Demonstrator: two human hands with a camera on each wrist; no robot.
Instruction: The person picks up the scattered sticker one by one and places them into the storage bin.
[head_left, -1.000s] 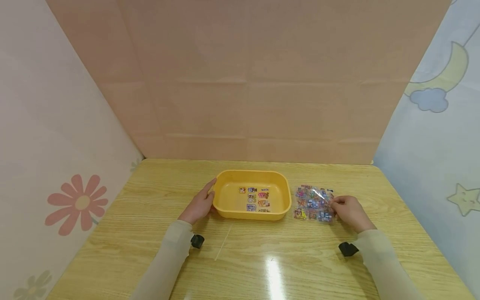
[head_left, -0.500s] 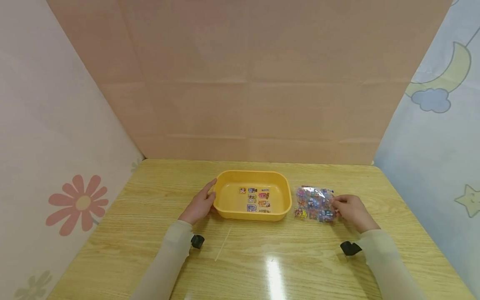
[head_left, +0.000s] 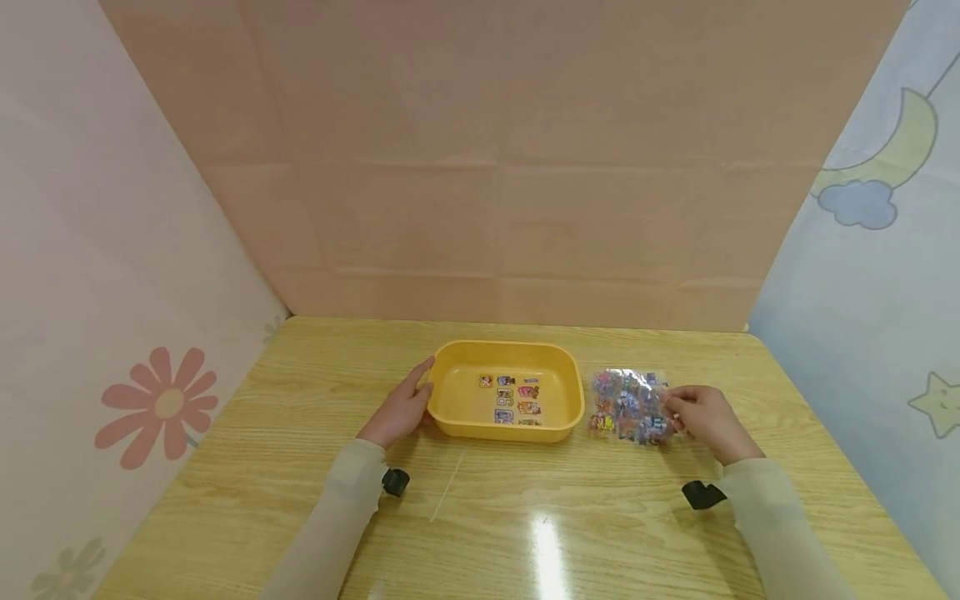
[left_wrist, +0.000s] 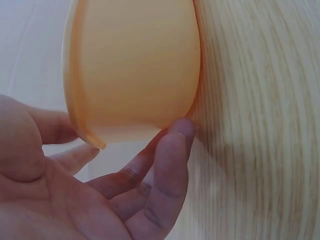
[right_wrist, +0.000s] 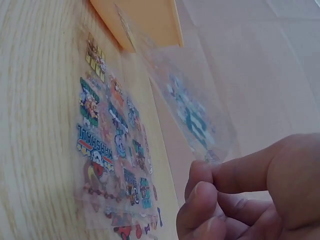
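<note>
Left grip (head_left: 397, 414) clasps the yellow tray (head_left: 555, 434) at its nine o'clock, cartoon stickers (head_left: 504, 398) inside! Over at the tray's three o'clock, just beside it, the right grip (head_left: 705, 421) pinches a clear sticker sheet (right_wrist: 192, 112) by its own three-o'clock edge, tilted above more sheets (right_wrist: 100, 165) on the tabletop (head_left: 637, 517).

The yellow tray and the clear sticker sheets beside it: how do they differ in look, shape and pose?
Look: the yellow tray is opaque; the sticker sheets are see-through.
Shape: the tray has raised walls; the sheets are thin.
Pose: the tray stands on the table; the sheets lie there too, except one partly raised, pinched by the right hand.
Shared: colourful pictures show in both.
</note>
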